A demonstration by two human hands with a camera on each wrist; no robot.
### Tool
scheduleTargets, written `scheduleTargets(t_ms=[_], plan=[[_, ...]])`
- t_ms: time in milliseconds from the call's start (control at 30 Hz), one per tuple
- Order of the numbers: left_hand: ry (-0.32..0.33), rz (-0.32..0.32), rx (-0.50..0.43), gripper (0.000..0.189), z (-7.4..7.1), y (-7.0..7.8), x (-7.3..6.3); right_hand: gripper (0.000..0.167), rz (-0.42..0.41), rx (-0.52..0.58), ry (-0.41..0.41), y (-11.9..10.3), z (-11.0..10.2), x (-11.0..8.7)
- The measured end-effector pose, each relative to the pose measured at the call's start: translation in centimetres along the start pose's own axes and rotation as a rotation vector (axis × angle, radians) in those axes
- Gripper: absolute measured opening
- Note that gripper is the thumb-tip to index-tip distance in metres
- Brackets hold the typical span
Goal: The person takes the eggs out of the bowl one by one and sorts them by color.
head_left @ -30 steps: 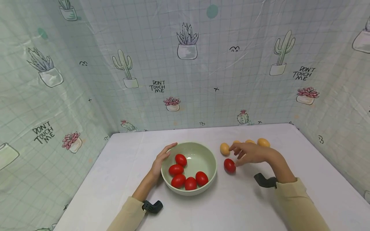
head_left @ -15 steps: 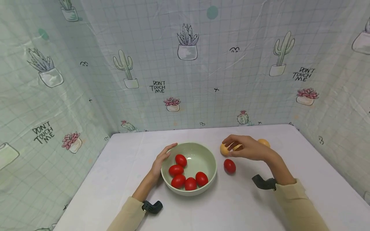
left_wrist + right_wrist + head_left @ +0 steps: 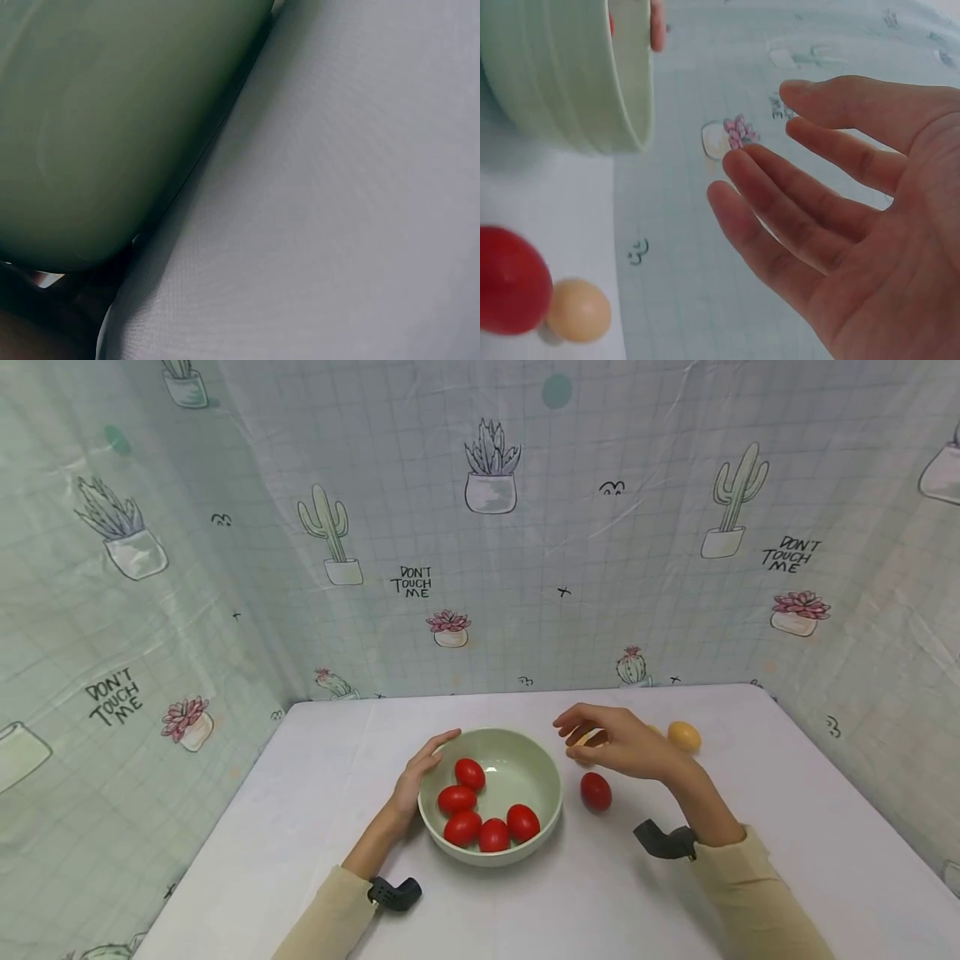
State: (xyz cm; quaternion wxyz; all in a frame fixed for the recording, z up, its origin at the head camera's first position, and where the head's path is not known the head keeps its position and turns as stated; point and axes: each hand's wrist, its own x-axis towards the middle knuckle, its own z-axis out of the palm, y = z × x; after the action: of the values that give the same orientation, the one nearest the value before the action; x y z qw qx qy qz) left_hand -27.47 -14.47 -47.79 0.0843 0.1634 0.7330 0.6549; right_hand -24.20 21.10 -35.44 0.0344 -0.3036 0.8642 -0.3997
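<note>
The left hand (image 3: 412,781) holds the green bowl (image 3: 525,764) by its left rim, just as it did a moment ago, and the five red eggs (image 3: 462,828) inside have stayed put. One loose red egg (image 3: 596,792) sits just right of the bowl. The right hand (image 3: 626,742) has drifted left towards the bowl, fingers loosely parted with nothing in them, above a partly hidden yellow egg (image 3: 580,310). As for room, the tabletop (image 3: 322,793) stretches widely out to its left edge; at right, another yellow egg (image 3: 684,737) lies near the far edge.
</note>
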Motion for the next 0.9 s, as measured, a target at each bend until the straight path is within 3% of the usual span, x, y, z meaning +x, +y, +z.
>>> scheduleTargets(t_ms=[300,567,900], plan=[[-0.018,0.009,-0.019,0.052,0.0,0.3,-0.2,0.026,-0.045,0.043,0.038,-1.4,1.4,2.9],[-0.019,-0.001,-0.025,0.052,-0.3,0.3,0.0,0.028,-0.044,0.056,-0.056,-2.7,3.4,7.4],[-0.021,0.0,-0.015,0.052,-0.3,0.4,0.1,0.028,-0.052,0.058,-0.178,-2.0,6.8,12.1]])
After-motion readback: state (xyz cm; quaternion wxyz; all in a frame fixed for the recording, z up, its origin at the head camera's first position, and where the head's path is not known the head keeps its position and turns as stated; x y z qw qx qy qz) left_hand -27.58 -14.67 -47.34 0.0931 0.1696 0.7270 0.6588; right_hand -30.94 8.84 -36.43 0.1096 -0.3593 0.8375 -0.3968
